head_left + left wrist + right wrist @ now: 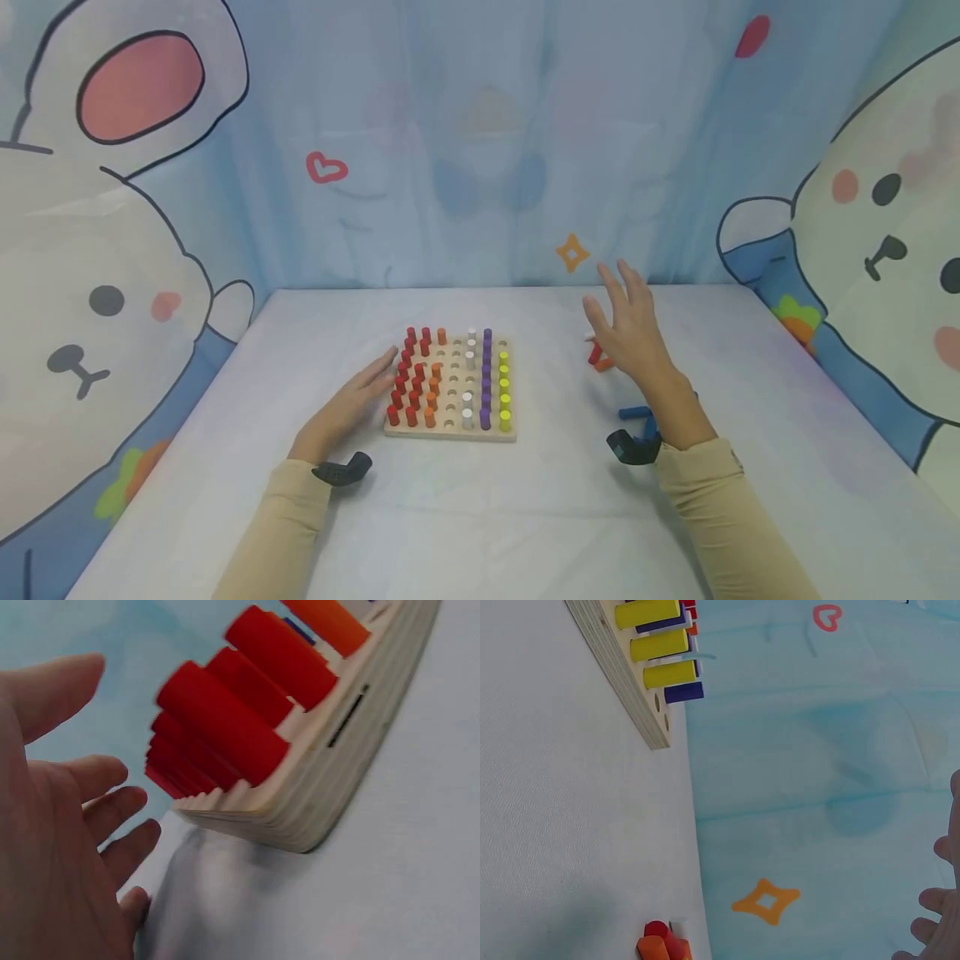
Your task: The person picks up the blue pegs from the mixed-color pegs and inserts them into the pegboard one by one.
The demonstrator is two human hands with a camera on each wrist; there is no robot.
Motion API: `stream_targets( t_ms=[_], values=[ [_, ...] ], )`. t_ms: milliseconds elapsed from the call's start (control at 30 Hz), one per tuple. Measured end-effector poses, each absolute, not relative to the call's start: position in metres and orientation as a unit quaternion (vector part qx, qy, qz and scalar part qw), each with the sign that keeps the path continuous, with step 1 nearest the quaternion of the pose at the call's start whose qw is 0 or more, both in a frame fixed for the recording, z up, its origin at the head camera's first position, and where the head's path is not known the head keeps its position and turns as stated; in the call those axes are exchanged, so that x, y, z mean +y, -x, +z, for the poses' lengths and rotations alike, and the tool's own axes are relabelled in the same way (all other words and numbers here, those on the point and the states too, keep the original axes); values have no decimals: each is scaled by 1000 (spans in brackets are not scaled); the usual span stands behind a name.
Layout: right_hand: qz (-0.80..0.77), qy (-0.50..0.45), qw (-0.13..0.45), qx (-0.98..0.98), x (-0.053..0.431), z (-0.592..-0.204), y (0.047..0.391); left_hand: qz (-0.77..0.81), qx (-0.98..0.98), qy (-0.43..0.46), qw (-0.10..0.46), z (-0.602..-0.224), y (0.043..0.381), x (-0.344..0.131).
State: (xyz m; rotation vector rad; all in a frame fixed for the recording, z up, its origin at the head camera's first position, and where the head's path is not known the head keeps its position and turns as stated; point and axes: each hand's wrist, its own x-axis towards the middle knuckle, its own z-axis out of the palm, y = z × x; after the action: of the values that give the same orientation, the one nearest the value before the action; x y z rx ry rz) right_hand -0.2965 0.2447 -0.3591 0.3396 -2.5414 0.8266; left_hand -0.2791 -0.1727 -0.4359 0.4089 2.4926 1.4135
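Ok so L hand (348,407) just beside pegboard (450,434), R hand (628,329) nr loose pegs (596,353), both uncurled & empty; imo brace the pegboard, pinch pegs singly.

The head view looks forward and down from well back, framing the whole board (480,437) before the curtain (645,125); the left wrist's, low and tilted, sits close to the board's red-pegged corner. The right wrist's, turned sideways, faces the curtain from farther off; it and the head view share the star (784,896).
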Motion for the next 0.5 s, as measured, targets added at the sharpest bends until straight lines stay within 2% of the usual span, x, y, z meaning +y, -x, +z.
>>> stream_targets(
  t_ms=[200, 300, 500],
  values=[
    [298, -119, 215, -922, 244, -360, 297, 489, 837, -135, 206, -430, 281, -185],
    [297, -116, 210, -924, 244, -359, 297, 421, 866, -168, 211, -431, 283, -185],
    [291, -109, 203, -929, 244, -357, 296, 268, 920, -216, 185, -432, 280, -175]
  ],
)
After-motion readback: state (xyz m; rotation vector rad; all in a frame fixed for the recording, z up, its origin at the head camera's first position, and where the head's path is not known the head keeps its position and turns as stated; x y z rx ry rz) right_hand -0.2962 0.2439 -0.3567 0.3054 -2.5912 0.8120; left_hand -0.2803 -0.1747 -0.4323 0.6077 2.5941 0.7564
